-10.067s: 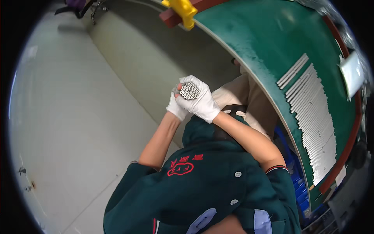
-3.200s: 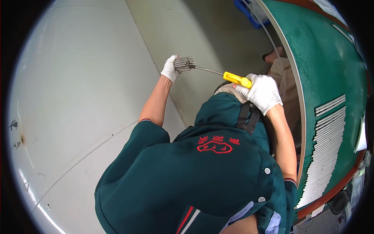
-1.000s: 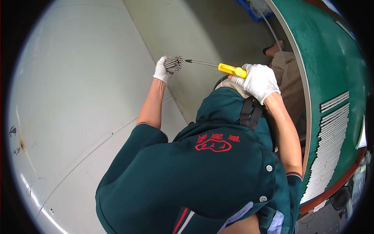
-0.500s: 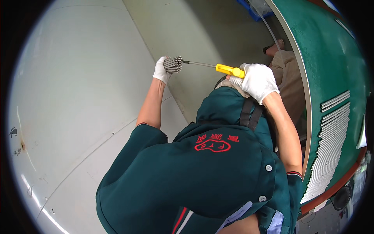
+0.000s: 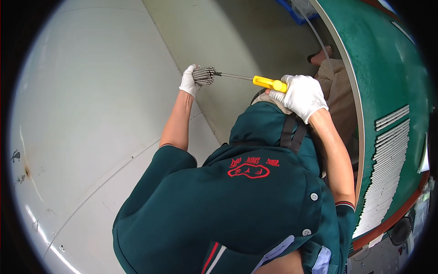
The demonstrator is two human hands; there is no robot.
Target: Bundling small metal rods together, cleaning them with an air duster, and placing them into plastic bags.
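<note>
Hands both in white gloves, both closed on something. Left hand (image 5: 188, 82) clamps one end of a rod bundle (image 5: 204, 76), thin metal pieces fanning out toward the right. Right hand (image 5: 303, 93) wraps the yellow gun (image 5: 269, 84); its thin metal nozzle (image 5: 237, 76) points left at the free rod ends. Tip is at or just beside them, contact unclear. Finger position on the gun: hidden.

Why so: left grip sits far back, probably to leave the ends exposed to the nozzle; left arm is out from the body, likely for working room. Rods on the desk (image 5: 365, 59) lie side by side, presumably for easy pickup or counting.

Count: one gun, one bundle (rods overlap, can't count). Desk: one long row (image 5: 384, 176), too fine to count; one short group (image 5: 392, 118), two or three rods.
</note>
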